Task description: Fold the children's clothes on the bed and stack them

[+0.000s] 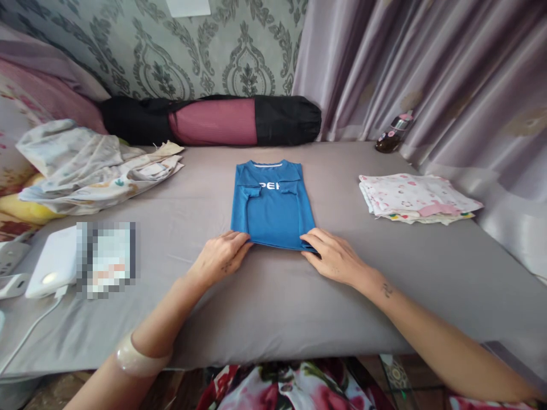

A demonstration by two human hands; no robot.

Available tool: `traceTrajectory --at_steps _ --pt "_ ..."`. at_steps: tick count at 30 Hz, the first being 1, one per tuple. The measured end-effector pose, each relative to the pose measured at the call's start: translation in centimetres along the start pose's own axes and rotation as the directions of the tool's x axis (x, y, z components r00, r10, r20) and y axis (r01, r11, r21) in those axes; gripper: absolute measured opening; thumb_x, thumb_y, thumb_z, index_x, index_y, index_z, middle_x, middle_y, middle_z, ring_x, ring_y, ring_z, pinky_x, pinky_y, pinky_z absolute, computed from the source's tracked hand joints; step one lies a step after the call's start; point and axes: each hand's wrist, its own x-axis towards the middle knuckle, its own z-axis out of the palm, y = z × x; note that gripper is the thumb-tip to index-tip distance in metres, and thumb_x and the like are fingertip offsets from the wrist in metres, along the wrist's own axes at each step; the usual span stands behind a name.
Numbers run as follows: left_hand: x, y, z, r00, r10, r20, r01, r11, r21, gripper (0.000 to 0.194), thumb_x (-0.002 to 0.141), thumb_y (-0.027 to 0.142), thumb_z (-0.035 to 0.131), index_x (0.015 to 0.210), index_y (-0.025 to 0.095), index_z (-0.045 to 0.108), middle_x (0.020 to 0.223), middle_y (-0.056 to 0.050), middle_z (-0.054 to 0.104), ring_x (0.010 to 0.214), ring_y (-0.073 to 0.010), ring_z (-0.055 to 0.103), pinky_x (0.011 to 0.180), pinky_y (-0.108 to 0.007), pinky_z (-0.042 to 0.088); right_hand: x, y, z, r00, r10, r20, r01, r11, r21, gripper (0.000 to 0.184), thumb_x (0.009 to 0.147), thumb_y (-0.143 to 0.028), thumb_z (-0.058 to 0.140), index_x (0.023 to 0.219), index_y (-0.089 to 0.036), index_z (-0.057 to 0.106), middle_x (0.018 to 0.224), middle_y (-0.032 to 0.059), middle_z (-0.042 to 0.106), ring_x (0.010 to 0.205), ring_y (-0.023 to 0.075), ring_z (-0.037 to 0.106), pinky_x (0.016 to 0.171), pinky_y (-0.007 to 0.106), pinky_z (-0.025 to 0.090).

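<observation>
A blue T-shirt (pixel 271 208) with white letters lies on the grey bed sheet (pixel 273 307), its sides and sleeves folded in to a narrow strip. My left hand (pixel 220 256) pinches the near left corner of its hem. My right hand (pixel 331 256) grips the near right corner, fingers curled on the cloth. Both hands rest low on the sheet.
A stack of folded floral cloths (pixel 416 199) lies at the right. A loose heap of pale clothes (pixel 92 165) lies at the left. A black and pink rolled mat bag (pixel 213 119) lies along the wall. A white device (pixel 51 265) with a cable sits near left. Curtains (pixel 427 74) hang at right.
</observation>
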Motion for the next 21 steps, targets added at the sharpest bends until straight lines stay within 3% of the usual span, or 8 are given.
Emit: traceTrajectory --at_steps 4,8,11,15,18,21 --pt "-0.3 -0.5 0.0 1.000 -0.029 0.000 0.029 0.996 -0.079 0.026 0.096 0.035 0.040 0.111 0.023 0.058 0.099 -0.006 0.068 0.091 -0.0191 0.065 0.076 -0.029 0.053 0.3 1.0 0.2 0.998 -0.067 -0.022 0.067 0.998 0.015 0.039 0.083 -0.006 0.048 0.115 -0.021 0.065 0.117 0.0093 0.064 0.109 0.0246 0.058 0.095 0.042 0.049" --pt "-1.4 -1.8 0.2 0.999 -0.044 -0.001 0.043 0.983 -0.178 0.026 0.090 0.029 0.046 0.112 0.025 0.059 0.107 -0.006 0.068 0.100 -0.0208 0.064 0.082 -0.031 0.052 0.2 1.8 0.2 0.996 -0.081 0.020 0.079 0.991 0.105 0.043 0.085 -0.006 0.042 0.117 -0.022 0.065 0.122 0.0064 0.065 0.113 0.0221 0.060 0.098 0.040 0.049" --pt "-1.6 -2.4 0.1 0.983 -0.185 0.002 0.179 0.946 -0.271 0.027 0.090 0.035 0.045 0.108 0.024 0.062 0.101 -0.005 0.069 0.089 -0.0197 0.066 0.078 -0.030 0.052 0.4 1.9 0.0 1.000 0.025 0.017 -0.028 0.977 0.210 0.036 0.090 -0.015 0.044 0.118 -0.023 0.066 0.119 0.0040 0.068 0.110 0.0203 0.063 0.098 0.036 0.049" --pt "-0.4 -2.3 -0.3 0.905 -0.424 0.033 0.408 0.844 -0.349 0.031 0.087 0.044 0.047 0.102 0.023 0.064 0.076 0.000 0.068 0.065 -0.0163 0.062 0.063 -0.026 0.047 1.3 2.1 0.1 0.965 0.260 -0.024 -0.242 0.926 0.290 0.030 0.093 -0.034 0.050 0.117 -0.024 0.067 0.106 0.0032 0.073 0.094 0.0207 0.069 0.086 0.033 0.053" --pt "0.8 -2.0 -0.5 0.870 -0.492 0.015 0.466 0.815 -0.345 0.030 0.086 0.046 0.048 0.092 0.022 0.064 0.068 0.001 0.065 0.061 -0.0157 0.060 0.058 -0.024 0.042 2.2 2.5 0.6 0.927 0.374 -0.038 -0.351 0.897 0.268 0.032 0.092 -0.039 0.050 0.114 -0.023 0.068 0.085 0.0030 0.074 0.077 0.0205 0.069 0.074 0.032 0.052" --pt "1.6 -1.9 -0.3 0.853 -0.521 -0.004 0.496 0.815 -0.301 0.029 0.086 0.045 0.047 0.084 0.021 0.063 0.064 0.000 0.063 0.059 -0.0158 0.057 0.056 -0.025 0.038 2.9 2.9 1.2 0.912 0.405 -0.070 -0.379 0.894 0.241 0.031 0.092 -0.038 0.049 0.111 -0.022 0.068 0.083 0.0045 0.073 0.076 0.0209 0.068 0.072 0.031 0.050"
